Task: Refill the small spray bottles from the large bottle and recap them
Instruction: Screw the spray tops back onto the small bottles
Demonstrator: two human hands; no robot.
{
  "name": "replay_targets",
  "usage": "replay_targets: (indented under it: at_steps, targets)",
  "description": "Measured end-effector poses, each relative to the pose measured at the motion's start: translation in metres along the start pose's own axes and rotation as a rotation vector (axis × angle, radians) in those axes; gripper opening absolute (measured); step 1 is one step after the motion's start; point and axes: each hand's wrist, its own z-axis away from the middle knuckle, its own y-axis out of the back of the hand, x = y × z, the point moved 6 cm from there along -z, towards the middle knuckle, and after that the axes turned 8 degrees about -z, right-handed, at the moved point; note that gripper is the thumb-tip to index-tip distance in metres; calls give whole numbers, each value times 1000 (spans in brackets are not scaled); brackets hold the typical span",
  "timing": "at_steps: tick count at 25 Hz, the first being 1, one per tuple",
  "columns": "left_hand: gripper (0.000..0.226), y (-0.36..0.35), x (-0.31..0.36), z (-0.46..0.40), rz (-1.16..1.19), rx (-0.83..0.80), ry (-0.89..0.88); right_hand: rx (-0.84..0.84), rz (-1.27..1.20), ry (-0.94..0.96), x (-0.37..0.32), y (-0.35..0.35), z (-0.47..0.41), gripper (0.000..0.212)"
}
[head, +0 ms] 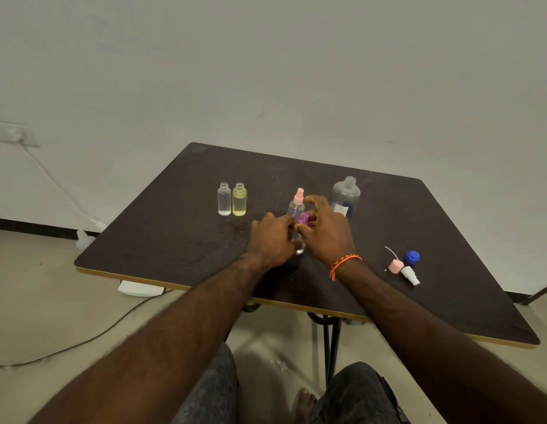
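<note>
Dark table (174,240), mid-front: left hand (273,237) grips a small bottle (297,237), right hand (325,228) pinches its purple cap (305,218); light, slick plastic, I'd hold it low.

Both hands forward, close together: left (273,237), right (325,228), fingers curled.

A single head-worn view looks forward and down, close over the dark table (180,228) toward the wall (266,71).
</note>
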Motion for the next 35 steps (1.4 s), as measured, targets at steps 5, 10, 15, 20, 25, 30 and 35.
replay_targets:
  at_steps: [5, 10, 15, 20, 25, 30, 35]
  targets:
    - [27, 12, -21, -6, -47, 74, 52, -6, -55, 5, -7, -28, -10, 61]
    - [21, 22, -29, -25, -161, 110, 84, 35, 289, 180, -13, -37, -27, 49]
    - [21, 23, -28, -44, -259, 131, 132, 153, 658, 385, -15, -35, -43, 43]
    - [25, 25, -25, -52, -309, 105, 155, 128, 750, 373, -19, -40, -57, 38]
    - [37, 28, -22, -53, -309, 94, 146, 114, 716, 355, -23, -31, -65, 31]
    - [67, 50, -36, -54, -288, 231, 43, 200, 567, 345, -21, -9, -58, 31]
    - [79, 94, -92, -73, -374, 188, 127, 43, 405, 525, -32, -33, -30, 26]
